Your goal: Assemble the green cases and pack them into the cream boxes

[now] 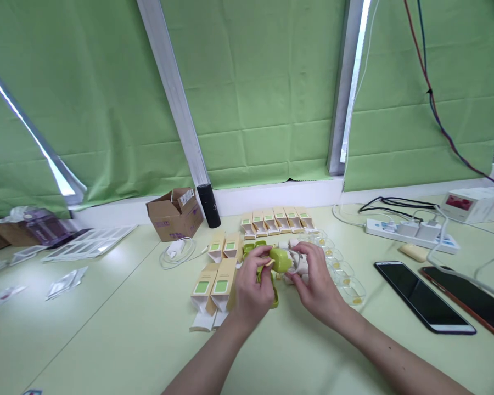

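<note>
My left hand [255, 282] pinches the edge of a small green rounded case [280, 260] between thumb and fingers, above the table. My right hand [319, 282] has its thumb and fingers closed round a whitish, partly see-through piece [299, 264] touching the case's right side. What exactly this piece is, I cannot make out. Behind and below the hands lie more green pieces [248, 248], partly covered by my left hand. A group of clear plastic containers [353, 291] with yellow spots stands just right of my right hand.
Open cartons with green squares stand left of my hands [222, 282] and in a row behind [278, 220]. Farther back are a brown cardboard box [176, 216] and a black cylinder [208, 206]. Two phones [424, 296] and a power strip [411, 235] lie to the right.
</note>
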`<action>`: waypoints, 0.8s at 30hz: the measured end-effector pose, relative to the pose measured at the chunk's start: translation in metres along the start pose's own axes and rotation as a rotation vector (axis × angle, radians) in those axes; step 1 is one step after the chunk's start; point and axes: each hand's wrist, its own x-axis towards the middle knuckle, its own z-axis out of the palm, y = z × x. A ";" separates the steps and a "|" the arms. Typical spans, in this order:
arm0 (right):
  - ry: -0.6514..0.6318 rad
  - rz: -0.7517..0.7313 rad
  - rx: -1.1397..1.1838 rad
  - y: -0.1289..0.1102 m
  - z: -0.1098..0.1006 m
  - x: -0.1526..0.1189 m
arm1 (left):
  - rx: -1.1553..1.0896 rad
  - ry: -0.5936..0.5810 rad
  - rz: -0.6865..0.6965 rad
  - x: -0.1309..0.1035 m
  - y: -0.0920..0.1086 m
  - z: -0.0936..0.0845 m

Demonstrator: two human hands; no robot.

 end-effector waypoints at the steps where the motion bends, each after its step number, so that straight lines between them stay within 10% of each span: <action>1: -0.001 0.043 0.036 0.000 -0.001 0.001 | -0.079 0.034 -0.074 0.002 0.000 0.001; 10: 0.013 0.211 0.140 0.001 -0.008 0.008 | -0.594 0.262 -0.617 0.027 -0.025 -0.005; 24: -0.147 -0.005 -0.242 0.033 -0.084 -0.020 | -0.722 0.269 -0.676 0.027 -0.032 -0.003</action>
